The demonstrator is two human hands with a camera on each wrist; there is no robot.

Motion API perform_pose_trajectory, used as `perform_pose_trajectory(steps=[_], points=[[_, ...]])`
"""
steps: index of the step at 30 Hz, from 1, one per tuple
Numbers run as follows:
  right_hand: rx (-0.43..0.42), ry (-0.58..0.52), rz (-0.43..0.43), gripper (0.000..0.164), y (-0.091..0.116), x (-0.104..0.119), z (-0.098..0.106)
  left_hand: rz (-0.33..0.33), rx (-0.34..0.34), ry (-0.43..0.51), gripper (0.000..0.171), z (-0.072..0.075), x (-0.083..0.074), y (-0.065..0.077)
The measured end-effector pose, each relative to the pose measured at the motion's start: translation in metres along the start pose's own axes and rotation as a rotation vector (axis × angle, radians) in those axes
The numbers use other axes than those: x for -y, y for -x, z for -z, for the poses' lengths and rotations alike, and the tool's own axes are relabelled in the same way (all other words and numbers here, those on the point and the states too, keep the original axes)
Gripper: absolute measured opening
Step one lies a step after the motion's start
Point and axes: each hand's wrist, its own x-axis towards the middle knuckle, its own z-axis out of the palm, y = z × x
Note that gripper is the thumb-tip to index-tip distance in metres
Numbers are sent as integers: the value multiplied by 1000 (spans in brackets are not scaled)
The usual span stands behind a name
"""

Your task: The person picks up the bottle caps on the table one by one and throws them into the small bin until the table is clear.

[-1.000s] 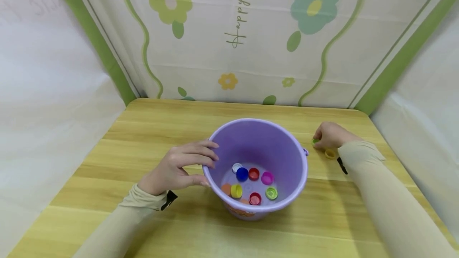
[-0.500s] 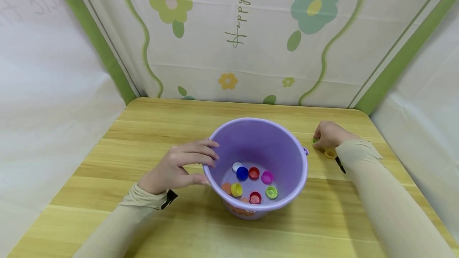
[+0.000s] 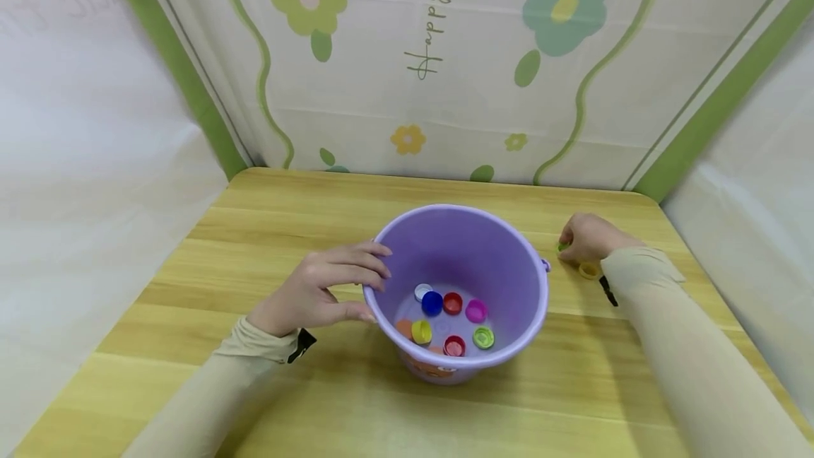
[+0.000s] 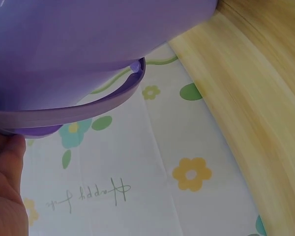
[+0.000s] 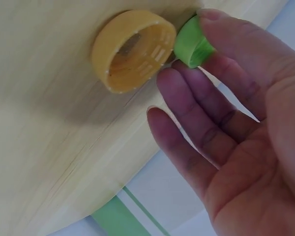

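A purple bucket (image 3: 467, 246) stands upright on the table, its open top showing several coloured bottle caps on the floor inside, among them a blue cap (image 3: 432, 304) and a pink cap (image 3: 476, 311). My left hand (image 3: 324, 286) holds the bucket's left rim, fingers over the edge and thumb along the outside. To the right of the bucket, my right hand (image 3: 591, 239) pinches a green bottle cap (image 5: 189, 44) between thumb and fingers at the table surface. Close beside it lies a yellow-orange bottle cap (image 5: 132, 51), its hollow side showing in the right wrist view.
The bucket's handle (image 4: 88, 109) hangs on its outer side. Under everything is a wooden table (image 3: 286, 210), bordered at the back by a flower-printed curtain (image 3: 470, 90). White sheets (image 3: 95, 161) hang at both sides.
The head view has shifted slightly, moving the whole scene a little in the picture. Both hands stay where they were, at the bucket rim and at the green cap.
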Motion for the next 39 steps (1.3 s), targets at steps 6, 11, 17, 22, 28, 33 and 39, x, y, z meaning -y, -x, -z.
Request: perform_pose_trajectory(steps=[6,11,17,22,28,33,39], points=[[17,29,38,34,3,2,7,3,5,-1,35,0,1,1],[-68,-1,145,33,11,17,29,4,4,-1,34,0,1,1],[-128,-2,197,36,28,52,72,8,4,-4,34,1,1,2],[-181,-5,273,29,44,81,96,4,4,-5,35,1,0,1],[-239,61,351,28,62,117,113,5,7,-7,35,1,0,1],[-268,108,426,28,78,150,123,2,6,-6,35,1,0,1],[-276,175,532,26,93,185,125,0,3,0,34,1,0,0]])
